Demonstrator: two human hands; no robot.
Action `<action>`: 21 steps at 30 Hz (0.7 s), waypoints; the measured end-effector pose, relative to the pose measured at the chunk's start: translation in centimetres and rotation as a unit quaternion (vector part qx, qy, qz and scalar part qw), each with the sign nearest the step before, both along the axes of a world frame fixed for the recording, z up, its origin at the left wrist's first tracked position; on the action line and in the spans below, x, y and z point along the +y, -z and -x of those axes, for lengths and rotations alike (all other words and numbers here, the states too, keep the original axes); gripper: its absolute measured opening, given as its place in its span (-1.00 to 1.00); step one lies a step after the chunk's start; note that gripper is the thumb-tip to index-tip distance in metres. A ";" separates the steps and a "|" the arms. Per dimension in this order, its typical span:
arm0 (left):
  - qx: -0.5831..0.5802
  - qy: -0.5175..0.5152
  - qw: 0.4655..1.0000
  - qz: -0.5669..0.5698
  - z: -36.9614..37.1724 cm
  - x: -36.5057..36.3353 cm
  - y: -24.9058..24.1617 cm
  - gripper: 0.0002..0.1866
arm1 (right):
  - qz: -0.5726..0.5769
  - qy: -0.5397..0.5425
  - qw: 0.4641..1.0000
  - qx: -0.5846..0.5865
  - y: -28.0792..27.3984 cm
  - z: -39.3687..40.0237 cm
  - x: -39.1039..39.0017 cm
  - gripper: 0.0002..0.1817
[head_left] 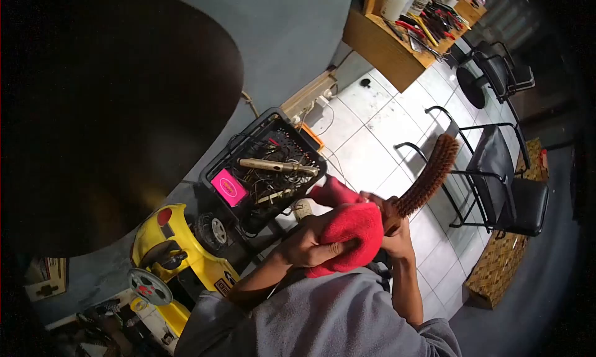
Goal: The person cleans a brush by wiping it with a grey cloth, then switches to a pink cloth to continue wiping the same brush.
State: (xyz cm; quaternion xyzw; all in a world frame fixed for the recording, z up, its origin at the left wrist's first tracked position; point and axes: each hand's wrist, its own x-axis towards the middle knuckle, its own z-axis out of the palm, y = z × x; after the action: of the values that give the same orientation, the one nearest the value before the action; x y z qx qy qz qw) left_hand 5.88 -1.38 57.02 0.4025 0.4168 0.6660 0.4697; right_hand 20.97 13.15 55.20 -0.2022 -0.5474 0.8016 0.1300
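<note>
My left hand [310, 244] is closed on a bunched red cloth [357, 233], with the thumb pressed into its fold. Just to the right, my right hand [396, 236] grips a curved brush with brown bristles [429, 178]. The brush points up and to the right, bristles facing outward, and its handle end is hidden in the hand. The cloth's far end reaches up to the right hand and covers part of its fingers.
A black basket [214, 178] beyond my left hand holds clippers, cords and a pink box [228, 187]. A yellow toy car [186, 251] stands at left. Black chairs [490, 161] stand at right; a wooden counter [388, 50] bears tools and bottles. A large dark round shape fills the upper left.
</note>
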 end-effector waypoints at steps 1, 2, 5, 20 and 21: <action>-0.001 0.007 1.000 -0.001 0.0 0.5 0.1 -0.55 | -0.020 -0.013 0.999 -0.025 0.7 -1.2 0.3 -0.23; -0.055 0.047 0.996 0.048 0.0 1.0 0.3 -0.54 | -0.021 -0.006 0.999 -0.026 1.6 -2.3 0.4 -0.23; -0.092 0.065 0.986 0.119 -0.9 2.2 0.6 -0.53 | -0.066 -0.020 0.998 -0.016 2.8 -4.2 0.0 -0.48; -0.264 0.026 0.937 0.227 -4.2 3.1 9.0 -0.74 | -0.067 0.342 0.934 -0.083 3.2 -4.3 -0.9 -0.80; -0.266 0.028 0.937 0.227 -4.1 3.1 9.0 -0.74 | -0.054 0.344 0.931 -0.111 2.4 -3.8 -1.2 -0.79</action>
State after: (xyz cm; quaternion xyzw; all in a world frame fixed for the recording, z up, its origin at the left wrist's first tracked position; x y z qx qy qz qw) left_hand 10.03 1.76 47.99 0.1053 0.4054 0.6233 0.6603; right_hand 24.81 11.95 52.79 -0.4584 -0.4975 0.6494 0.3473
